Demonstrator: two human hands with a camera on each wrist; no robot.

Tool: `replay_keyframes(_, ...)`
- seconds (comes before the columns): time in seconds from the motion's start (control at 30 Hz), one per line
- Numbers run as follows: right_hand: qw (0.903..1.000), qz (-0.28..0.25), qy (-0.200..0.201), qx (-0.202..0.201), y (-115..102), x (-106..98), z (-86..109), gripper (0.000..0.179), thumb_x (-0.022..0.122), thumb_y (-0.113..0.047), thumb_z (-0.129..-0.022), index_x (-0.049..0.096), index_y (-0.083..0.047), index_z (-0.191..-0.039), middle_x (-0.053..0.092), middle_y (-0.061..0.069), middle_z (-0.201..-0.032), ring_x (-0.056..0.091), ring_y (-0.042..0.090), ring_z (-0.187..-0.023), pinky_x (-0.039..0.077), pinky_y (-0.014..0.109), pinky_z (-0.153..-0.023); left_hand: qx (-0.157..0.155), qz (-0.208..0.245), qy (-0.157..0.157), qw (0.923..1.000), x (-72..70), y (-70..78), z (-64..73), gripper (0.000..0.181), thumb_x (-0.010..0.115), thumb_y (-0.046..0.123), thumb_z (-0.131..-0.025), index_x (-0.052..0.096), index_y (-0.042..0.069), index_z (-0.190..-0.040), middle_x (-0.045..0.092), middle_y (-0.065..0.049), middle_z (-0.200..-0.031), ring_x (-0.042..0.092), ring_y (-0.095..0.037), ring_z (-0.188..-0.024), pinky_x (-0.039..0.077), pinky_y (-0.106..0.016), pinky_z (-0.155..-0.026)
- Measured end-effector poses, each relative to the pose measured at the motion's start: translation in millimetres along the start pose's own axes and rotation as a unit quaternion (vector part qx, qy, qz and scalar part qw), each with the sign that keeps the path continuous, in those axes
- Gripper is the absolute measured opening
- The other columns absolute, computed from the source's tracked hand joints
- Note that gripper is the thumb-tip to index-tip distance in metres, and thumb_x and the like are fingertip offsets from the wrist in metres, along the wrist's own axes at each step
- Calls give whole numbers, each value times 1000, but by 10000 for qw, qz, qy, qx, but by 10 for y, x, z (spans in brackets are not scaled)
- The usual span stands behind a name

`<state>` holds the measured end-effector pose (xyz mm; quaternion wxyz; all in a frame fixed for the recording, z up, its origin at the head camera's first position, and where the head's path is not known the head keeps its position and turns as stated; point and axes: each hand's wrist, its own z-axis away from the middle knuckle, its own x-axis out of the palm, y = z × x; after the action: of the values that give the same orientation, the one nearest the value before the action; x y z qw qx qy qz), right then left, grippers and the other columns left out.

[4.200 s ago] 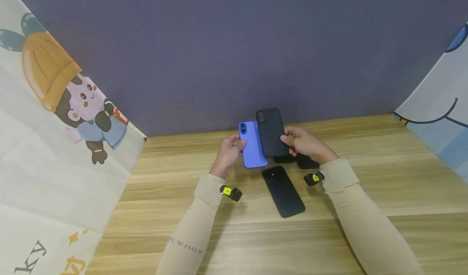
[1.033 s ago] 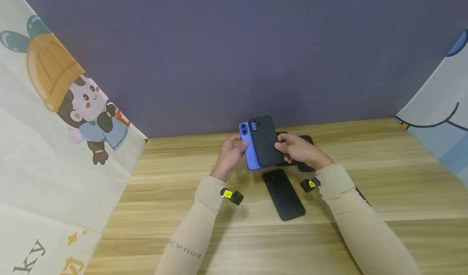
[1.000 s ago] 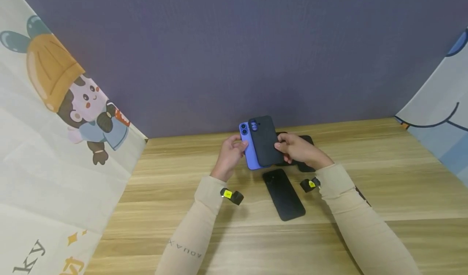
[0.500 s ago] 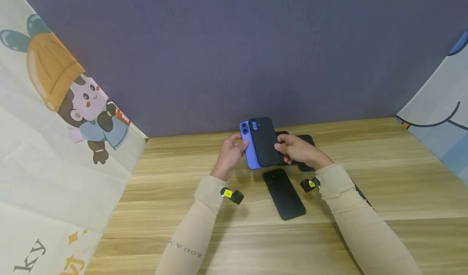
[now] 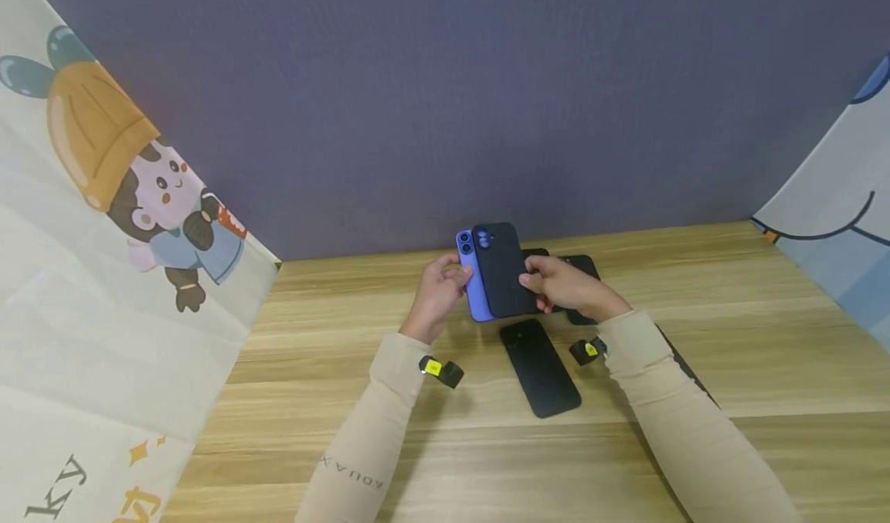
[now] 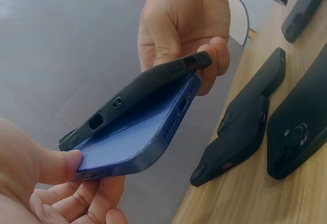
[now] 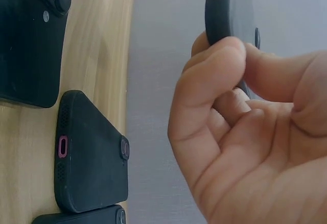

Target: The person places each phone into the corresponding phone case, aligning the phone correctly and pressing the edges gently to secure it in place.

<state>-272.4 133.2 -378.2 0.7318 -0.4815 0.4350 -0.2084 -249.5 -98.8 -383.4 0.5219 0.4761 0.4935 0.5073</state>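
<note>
My left hand [image 5: 436,291] pinches a blue-violet phone [image 5: 478,295] by its left edge, thumb on the back and fingers beneath. Between the thumb and fingers of my right hand [image 5: 565,282] is a black phone case [image 5: 506,272], held by its right edge. The case overlaps the phone's back, leaving the phone's left strip with its cameras showing. In the left wrist view the case [image 6: 138,89] is tilted over the phone [image 6: 138,147], with a wedge-shaped gap between them. The right wrist view shows the case [image 7: 218,15] edge-on in the pinch.
A black phone [image 5: 541,368] lies face down on the wooden table [image 5: 313,384], nearer my body. Behind my right hand lie two dark phones or cases, one of them [image 5: 584,266] partly covered. Another dark object [image 5: 684,365] shows beside my right forearm. A grey panel [image 5: 445,106] rises behind.
Over the last few seconds, my right hand has brought the case left and slightly down, over more of the phone's back. Within the last second both hands have hardly moved.
</note>
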Motion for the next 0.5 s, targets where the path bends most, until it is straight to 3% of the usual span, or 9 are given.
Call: replay_keyframes(0.5,9999,87,-114,-11,-27,19,0,24,44,-16,-110,30,-9,-92,46,4,-71,53,19,-63,51,35,-59,-12,-22,-31,10000,-2,17,7,26,57,6,-103,57,-4,-126,67,1,-83,58,-10,-71,45,-23,-68)
